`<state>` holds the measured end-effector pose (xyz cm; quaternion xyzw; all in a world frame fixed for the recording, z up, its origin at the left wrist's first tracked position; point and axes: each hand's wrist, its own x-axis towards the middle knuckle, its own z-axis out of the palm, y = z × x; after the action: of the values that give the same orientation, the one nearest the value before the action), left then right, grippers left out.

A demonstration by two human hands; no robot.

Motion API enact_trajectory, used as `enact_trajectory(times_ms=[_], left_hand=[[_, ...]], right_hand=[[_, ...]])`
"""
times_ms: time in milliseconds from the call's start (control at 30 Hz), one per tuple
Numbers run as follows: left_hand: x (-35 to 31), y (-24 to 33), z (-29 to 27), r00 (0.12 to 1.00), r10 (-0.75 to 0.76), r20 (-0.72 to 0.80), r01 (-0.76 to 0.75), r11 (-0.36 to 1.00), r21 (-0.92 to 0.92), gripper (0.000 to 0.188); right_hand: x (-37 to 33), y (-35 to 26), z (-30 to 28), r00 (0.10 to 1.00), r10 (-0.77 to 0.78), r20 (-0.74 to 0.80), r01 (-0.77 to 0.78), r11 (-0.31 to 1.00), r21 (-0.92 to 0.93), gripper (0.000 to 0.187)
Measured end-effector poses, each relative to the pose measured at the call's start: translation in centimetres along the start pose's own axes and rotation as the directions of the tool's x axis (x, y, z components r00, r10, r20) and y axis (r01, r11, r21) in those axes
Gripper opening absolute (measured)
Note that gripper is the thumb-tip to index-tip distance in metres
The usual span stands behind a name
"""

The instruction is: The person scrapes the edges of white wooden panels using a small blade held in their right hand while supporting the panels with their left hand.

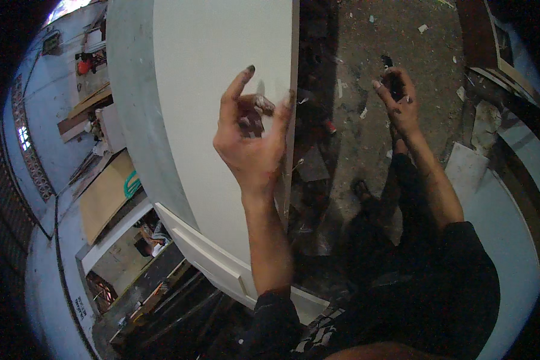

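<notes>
My left hand (252,135) is raised over a large white panel (222,36), close to its right edge. Its fingers are bent but spread apart, and the fingertips look smudged and slightly blurred. I make out nothing held in it. Off to the right, over the littered floor, my right hand (404,111) curls around a small dark object (387,62) that sticks out past the fingers. Its kind is too dark to tell. The white panel lies on a wider grey surface (132,66).
The concrete floor (360,48) right of the panel is strewn with scraps. Pale boards (465,171) lean at the right. A cream moulded panel (204,255) stands at lower left, near dark strips. Further left are a brown board (105,198) and a green coil (132,184).
</notes>
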<state>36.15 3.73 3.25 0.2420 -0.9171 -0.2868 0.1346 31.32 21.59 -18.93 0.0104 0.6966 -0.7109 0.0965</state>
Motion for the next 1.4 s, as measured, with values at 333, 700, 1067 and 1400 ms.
enact_trajectory(times_ms=[333, 700, 1067, 1400], left_hand=[[-1.2, -2.4, -0.1, 0.955, 0.294, -0.049, -0.288, 0.953, 0.098, 0.046], [0.4, -0.9, 0.3, 0.994, -0.11, -0.014, 0.104, 0.964, -0.244, 0.045], [0.5, -1.2, 0.4, 0.999, 0.04, 0.006, -0.038, 0.973, -0.229, 0.05], [0.7, -1.7, -0.4, 0.993, 0.082, 0.085, -0.063, 0.978, -0.201, 0.057]], right_hand=[[-1.1, 0.2, 0.1, 0.999, -0.033, 0.011, 0.033, 0.999, -0.009, 0.028], [-1.7, 0.3, 0.2, 1.0, -0.011, 0.009, 0.011, 0.999, 0.044, 0.026], [-1.9, 0.5, 0.1, 1.0, 0.006, 0.017, -0.007, 0.998, 0.058, 0.027], [-2.0, 0.7, 0.0, 1.0, 0.022, 0.016, -0.023, 0.996, 0.082, 0.028]])
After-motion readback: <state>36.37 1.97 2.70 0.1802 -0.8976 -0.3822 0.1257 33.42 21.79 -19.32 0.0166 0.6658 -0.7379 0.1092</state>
